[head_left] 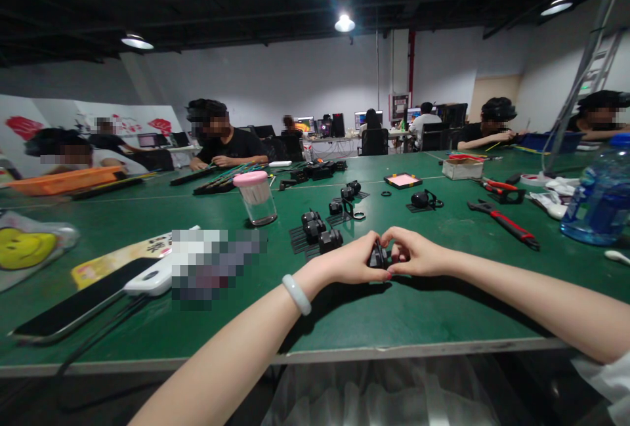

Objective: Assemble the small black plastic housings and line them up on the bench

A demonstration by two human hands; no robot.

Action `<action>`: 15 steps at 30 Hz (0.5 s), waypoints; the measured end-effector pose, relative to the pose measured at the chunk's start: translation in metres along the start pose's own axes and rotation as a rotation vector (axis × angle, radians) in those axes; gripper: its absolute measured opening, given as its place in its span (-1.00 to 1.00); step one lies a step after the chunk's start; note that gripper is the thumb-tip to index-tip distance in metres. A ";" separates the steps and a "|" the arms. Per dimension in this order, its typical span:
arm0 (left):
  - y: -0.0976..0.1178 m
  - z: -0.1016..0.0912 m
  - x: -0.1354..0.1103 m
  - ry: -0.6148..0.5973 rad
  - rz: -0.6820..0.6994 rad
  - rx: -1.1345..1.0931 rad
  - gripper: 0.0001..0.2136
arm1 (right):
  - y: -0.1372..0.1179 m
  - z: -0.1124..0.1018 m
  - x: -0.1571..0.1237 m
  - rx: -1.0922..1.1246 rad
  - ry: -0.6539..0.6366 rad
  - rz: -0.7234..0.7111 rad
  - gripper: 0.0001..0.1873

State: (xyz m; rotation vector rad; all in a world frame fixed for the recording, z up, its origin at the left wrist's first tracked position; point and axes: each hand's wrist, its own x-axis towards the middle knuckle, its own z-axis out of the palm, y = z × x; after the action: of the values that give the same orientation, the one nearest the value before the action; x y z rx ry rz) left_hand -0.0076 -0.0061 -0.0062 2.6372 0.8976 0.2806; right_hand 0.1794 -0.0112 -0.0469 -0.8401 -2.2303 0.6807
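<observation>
Just above the green table, my left hand (350, 260) closes its thumb and fingers around a black plastic cable gland (377, 256). My right hand (417, 253) meets it from the right, fingers curled and pinching at the gland's right side; the fingertips partly hide that end. More black cable glands (313, 226) stand on dark slotted pieces left of and beyond my hands. One gland (420, 199) with a bracket-like ring lies behind my right hand. A loose black ring (386, 193) and a curved bracket (355, 211) also lie there.
An adjustable wrench (506, 222) with red-black handle and a blue water bottle (601, 193) are right. Left are a pink-lidded cup (254, 197), a phone (83, 301) and a white cabled device (156, 276). A pink-topped square frame (403, 180) sits beyond. Co-workers sit across the table.
</observation>
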 end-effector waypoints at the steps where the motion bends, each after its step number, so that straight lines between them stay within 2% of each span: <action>1: 0.000 0.000 0.000 0.000 0.001 -0.001 -0.53 | 0.000 0.000 0.000 -0.017 0.005 -0.010 -0.59; 15: 0.003 -0.002 -0.001 -0.007 -0.011 -0.009 -0.54 | -0.001 -0.004 0.001 -0.116 0.005 -0.020 -0.62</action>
State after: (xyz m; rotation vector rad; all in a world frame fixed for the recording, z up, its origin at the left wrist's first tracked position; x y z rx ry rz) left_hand -0.0072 -0.0084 -0.0036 2.6224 0.9065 0.2720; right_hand 0.1811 -0.0100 -0.0430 -0.8739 -2.2885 0.5438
